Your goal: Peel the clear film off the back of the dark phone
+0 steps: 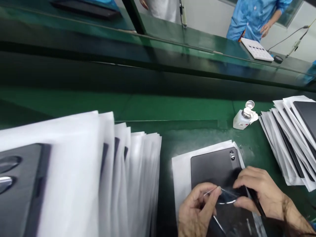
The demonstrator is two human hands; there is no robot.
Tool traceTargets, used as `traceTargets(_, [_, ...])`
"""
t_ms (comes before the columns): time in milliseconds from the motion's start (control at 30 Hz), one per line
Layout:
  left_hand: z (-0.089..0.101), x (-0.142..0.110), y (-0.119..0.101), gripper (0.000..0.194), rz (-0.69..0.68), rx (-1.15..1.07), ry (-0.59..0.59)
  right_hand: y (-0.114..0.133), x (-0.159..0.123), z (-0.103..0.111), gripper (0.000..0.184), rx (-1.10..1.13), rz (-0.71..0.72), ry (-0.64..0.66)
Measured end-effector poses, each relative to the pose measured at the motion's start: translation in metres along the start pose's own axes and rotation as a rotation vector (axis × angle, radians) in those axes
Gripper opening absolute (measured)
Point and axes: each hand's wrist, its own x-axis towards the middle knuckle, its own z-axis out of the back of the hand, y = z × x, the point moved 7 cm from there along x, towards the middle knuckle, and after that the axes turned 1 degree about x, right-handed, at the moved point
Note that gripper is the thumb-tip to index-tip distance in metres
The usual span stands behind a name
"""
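Observation:
A dark grey tablet [212,168] lies back-up on a white sheet [180,171], its two camera lenses at the far right corner. Over its near half both hands work a clear film [227,194]. My left hand [197,210] pinches the film's left edge between thumb and forefinger. My right hand [259,194] is closed on the film's right side, and a thin dark tool runs under its fingers.
A tilted stack of tablets wrapped in white sheets [74,177] fills the left. Another fanned stack [293,138] lies at the right. A small white dispenser bottle [243,118] stands behind the tablet. Beyond the green bench, a person in blue [251,16] stands near a white keypad [256,49].

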Motion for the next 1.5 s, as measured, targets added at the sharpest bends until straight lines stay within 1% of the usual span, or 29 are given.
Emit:
traceTargets(100, [-0.001,0.004,0.003,0.028,0.01,-0.028,0.066,-0.004,-0.006,-0.01,0.003,0.021,-0.019,-0.023])
traceTargets(200, [-0.004,0.004,0.003,0.031,-0.005,-0.058,0.123,-0.01,-0.005,-0.015,0.016,0.095,-0.044,-0.025])
traceTargets(267, [-0.005,0.002,-0.001,0.032,-0.051,-0.143,0.118,-0.011,-0.005,-0.018,0.019,0.157,-0.056,-0.022])
traceTargets(333, [-0.007,0.0,-0.005,0.04,-0.072,-0.27,0.131,-0.01,-0.004,-0.02,0.02,0.206,-0.053,-0.037])
traceTargets(367, [-0.008,0.0,-0.005,0.045,-0.063,-0.323,0.152,-0.009,-0.003,-0.021,0.021,0.223,-0.054,-0.045])
traceTargets(400, [-0.01,0.001,-0.004,0.047,-0.04,-0.334,0.195,-0.007,-0.002,-0.022,0.021,0.237,-0.057,-0.047])
traceTargets(433, [-0.013,0.002,-0.002,0.043,-0.013,-0.302,0.253,-0.006,-0.002,-0.023,0.021,0.247,-0.059,-0.045])
traceTargets(500, [-0.017,0.005,0.003,0.026,0.025,-0.178,0.352,-0.004,0.0,-0.023,0.022,0.274,-0.062,-0.043])
traceTargets(533, [-0.017,0.006,0.005,0.019,0.037,-0.122,0.38,-0.004,-0.001,-0.023,0.022,0.296,-0.064,-0.043])
traceTargets(567, [-0.016,0.007,0.007,0.016,0.048,-0.085,0.383,-0.005,-0.002,-0.023,0.021,0.324,-0.075,-0.047])
traceTargets(600, [-0.015,0.008,0.007,0.016,0.06,-0.074,0.354,-0.007,-0.004,-0.022,0.019,0.357,-0.1,-0.049])
traceTargets(633, [-0.012,0.008,0.005,0.016,0.069,-0.083,0.3,-0.011,-0.006,-0.022,0.019,0.397,-0.138,-0.054])
traceTargets(667, [-0.01,0.008,0.003,0.015,0.079,-0.09,0.245,-0.015,-0.009,-0.022,0.026,0.446,-0.184,-0.08])
traceTargets(700, [-0.009,0.006,0.001,0.013,0.089,-0.099,0.191,-0.021,-0.013,-0.02,0.037,0.511,-0.233,-0.127])
traceTargets(767, [-0.008,0.002,-0.005,0.01,0.111,-0.118,0.096,-0.031,-0.021,-0.018,0.057,0.693,-0.315,-0.247])
traceTargets(800, [-0.008,0.0,-0.006,0.01,0.122,-0.126,0.064,-0.035,-0.023,-0.019,0.059,0.801,-0.34,-0.287])
traceTargets(833, [-0.009,-0.001,-0.008,0.01,0.133,-0.131,0.045,-0.037,-0.025,-0.021,0.056,0.9,-0.357,-0.303])
traceTargets(867, [-0.01,-0.002,-0.009,0.01,0.14,-0.135,0.03,-0.038,-0.025,-0.024,0.047,0.976,-0.367,-0.286])
traceTargets(933, [-0.01,-0.003,-0.009,0.01,0.145,-0.141,0.013,-0.035,-0.023,-0.028,0.024,1.037,-0.371,-0.222])
traceTargets(967, [-0.01,-0.003,-0.01,0.009,0.14,-0.143,0.009,-0.033,-0.022,-0.028,0.017,1.029,-0.36,-0.208])
traceTargets(1000, [-0.01,-0.003,-0.011,0.009,0.134,-0.144,0.006,-0.032,-0.02,-0.025,0.014,1.0,-0.344,-0.214])
traceTargets(1100, [-0.01,-0.003,-0.014,0.01,0.11,-0.141,-0.002,-0.026,-0.015,-0.013,0.017,0.868,-0.273,-0.285])
traceTargets(1167, [-0.011,-0.004,-0.016,0.008,0.101,-0.137,-0.007,-0.024,-0.012,-0.008,0.019,0.796,-0.255,-0.326])
traceTargets(1400, [-0.011,-0.004,-0.018,0.009,0.08,-0.125,-0.027,-0.021,-0.01,-0.006,0.019,0.704,-0.235,-0.389])
traceTargets(1500, [-0.011,-0.004,-0.016,0.007,0.088,-0.129,-0.031,-0.021,-0.013,-0.008,0.019,0.689,-0.221,-0.393])
